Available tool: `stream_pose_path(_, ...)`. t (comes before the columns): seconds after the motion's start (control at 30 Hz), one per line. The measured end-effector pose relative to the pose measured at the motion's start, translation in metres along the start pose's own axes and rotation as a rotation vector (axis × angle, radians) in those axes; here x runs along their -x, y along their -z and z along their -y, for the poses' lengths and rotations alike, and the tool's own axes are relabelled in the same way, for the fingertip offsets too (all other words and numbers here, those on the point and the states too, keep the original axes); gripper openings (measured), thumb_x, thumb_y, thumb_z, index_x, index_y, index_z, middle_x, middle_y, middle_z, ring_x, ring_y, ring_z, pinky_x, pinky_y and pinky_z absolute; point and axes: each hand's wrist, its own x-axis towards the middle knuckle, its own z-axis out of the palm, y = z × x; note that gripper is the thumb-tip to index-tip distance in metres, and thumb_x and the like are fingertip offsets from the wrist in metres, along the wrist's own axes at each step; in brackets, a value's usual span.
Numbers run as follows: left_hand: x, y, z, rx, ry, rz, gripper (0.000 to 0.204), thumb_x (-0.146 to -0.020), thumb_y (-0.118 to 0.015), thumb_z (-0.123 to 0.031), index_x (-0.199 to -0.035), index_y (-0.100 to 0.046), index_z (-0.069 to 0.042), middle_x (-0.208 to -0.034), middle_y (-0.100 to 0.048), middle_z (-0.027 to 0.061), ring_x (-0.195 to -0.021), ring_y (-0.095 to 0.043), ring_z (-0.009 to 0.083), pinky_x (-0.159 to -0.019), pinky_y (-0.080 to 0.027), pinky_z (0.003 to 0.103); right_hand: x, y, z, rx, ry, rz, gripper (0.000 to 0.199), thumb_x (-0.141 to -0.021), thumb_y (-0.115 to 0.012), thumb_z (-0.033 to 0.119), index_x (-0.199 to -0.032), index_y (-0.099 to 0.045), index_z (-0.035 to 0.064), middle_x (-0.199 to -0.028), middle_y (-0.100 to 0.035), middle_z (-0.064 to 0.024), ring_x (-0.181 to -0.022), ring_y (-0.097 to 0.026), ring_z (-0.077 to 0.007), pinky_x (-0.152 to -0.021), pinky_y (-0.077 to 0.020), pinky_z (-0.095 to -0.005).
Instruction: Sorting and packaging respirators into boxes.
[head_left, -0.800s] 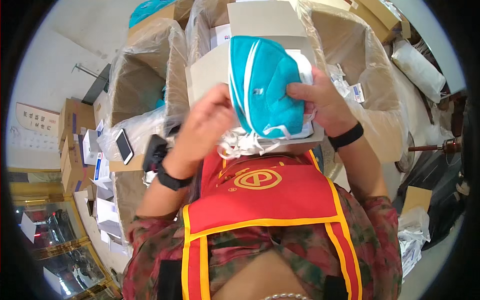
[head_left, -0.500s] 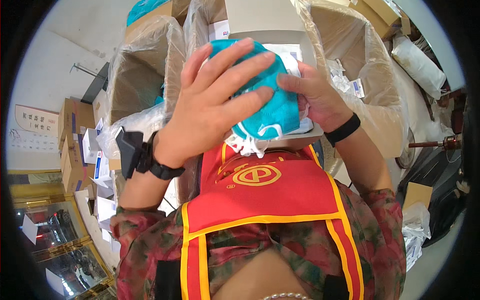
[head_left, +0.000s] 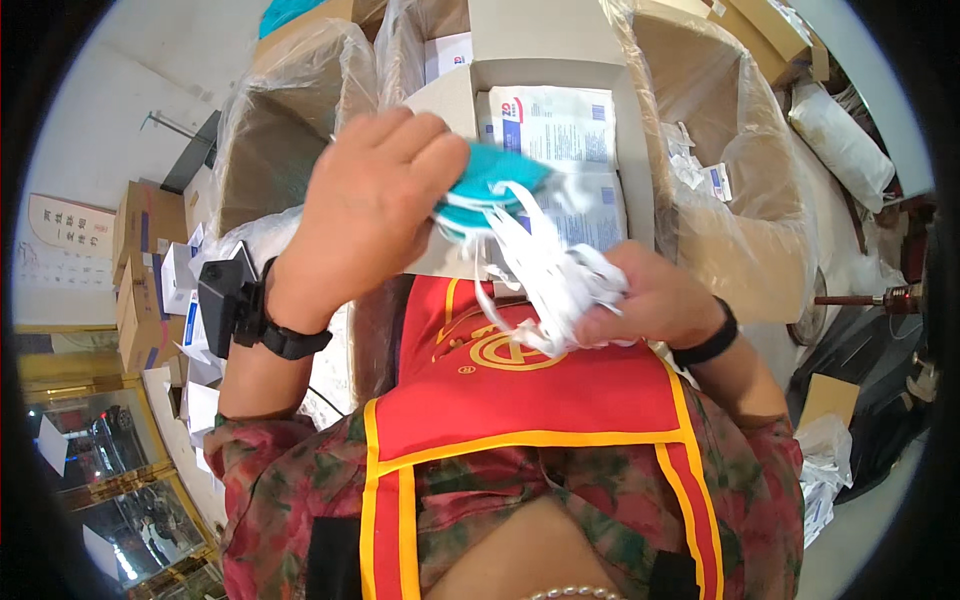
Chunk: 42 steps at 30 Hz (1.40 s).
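Note:
A small stack of teal face masks (head_left: 497, 172) is tilted on edge in front of my chest. My left hand (head_left: 375, 205) is closed around its left end, with the fingers curled under the knuckles. White elastic straps (head_left: 565, 285) trail from the masks down to the right in a loose bunch. That bunch is gathered in my closed right hand (head_left: 665, 300), lower than the left one. Just beyond the masks, an open grey-white box (head_left: 540, 35) holds flat white printed packets (head_left: 575, 135), partly covered by the blurred straps.
Cartons lined with clear plastic stand on both sides, one at the left (head_left: 290, 140) and one at the right (head_left: 740, 240) with white packets inside. Brown boxes (head_left: 150, 310) are stacked at the far left. A white sack (head_left: 840, 145) lies at the far right.
The masks have turned from face-up to edge-on. My right hand has dropped from their side to the straps. My left hand has closed on their left end, and the packets are now uncovered.

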Motion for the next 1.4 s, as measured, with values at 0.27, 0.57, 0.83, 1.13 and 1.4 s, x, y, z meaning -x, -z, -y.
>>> stream_pose_path(0.27,0.029,-0.049,-0.039,1.077,0.155,0.272,0.032,-0.069,-0.071,-0.019,-0.094,-0.058,-0.005,-0.087,-0.061,0.0174,-0.084,-0.060,0.0377,-0.072,-0.048,0.039,-0.012,-0.006,0.030,0.403,0.738,-0.145,0.029,-0.074,-0.077,0.007,-0.103,-0.068,0.0071,-0.107,-0.061,-0.0108,-0.094,-0.058,-0.0257,-0.085,-0.0441,-0.0331)
stream_pose_path(0.57,0.028,0.005,-0.050,0.705,-0.160,0.254,0.020,-0.066,-0.064,-0.017,-0.078,-0.050,-0.009,-0.067,-0.050,0.0077,-0.061,-0.056,0.0292,-0.054,-0.046,0.039,0.003,-0.033,0.057,0.218,0.574,0.388,0.009,-0.082,-0.057,0.014,-0.089,-0.060,0.0092,-0.083,-0.057,-0.0112,-0.083,-0.057,-0.0332,-0.078,-0.0439,-0.0419)
stream_pose_path(0.83,0.046,0.058,-0.041,0.514,-0.271,0.256,0.026,-0.054,-0.060,-0.024,-0.067,-0.043,-0.010,-0.063,-0.032,0.0031,-0.049,-0.044,0.0190,-0.038,-0.035,0.032,0.054,-0.025,0.068,0.109,0.474,0.474,0.018,-0.093,-0.053,0.020,-0.092,-0.061,0.0042,-0.078,-0.056,-0.0115,-0.072,-0.058,-0.0292,-0.093,-0.0432,-0.0477)
stream_pose_path(1.13,0.046,0.077,-0.024,0.574,-0.197,0.384,0.020,-0.063,-0.063,-0.017,-0.067,-0.045,-0.010,-0.060,-0.037,0.0020,-0.050,-0.049,0.0169,-0.042,-0.040,0.030,0.077,-0.014,0.078,0.093,0.350,0.415,0.017,-0.092,-0.058,0.020,-0.088,-0.059,0.0027,-0.078,-0.057,-0.0110,-0.072,-0.059,-0.0294,-0.092,-0.0445,-0.0477)
stream_pose_path(1.4,0.057,0.067,0.002,0.242,0.100,0.273,0.029,-0.057,-0.069,-0.014,-0.078,-0.049,-0.009,-0.070,-0.050,0.0090,-0.066,-0.056,0.0303,-0.052,-0.041,0.041,0.086,0.015,0.044,0.142,0.190,0.101,0.050,-0.073,-0.081,0.024,-0.108,-0.056,-0.0017,-0.086,-0.062,-0.0089,-0.071,-0.062,-0.0212,-0.063,-0.0518,-0.0344)
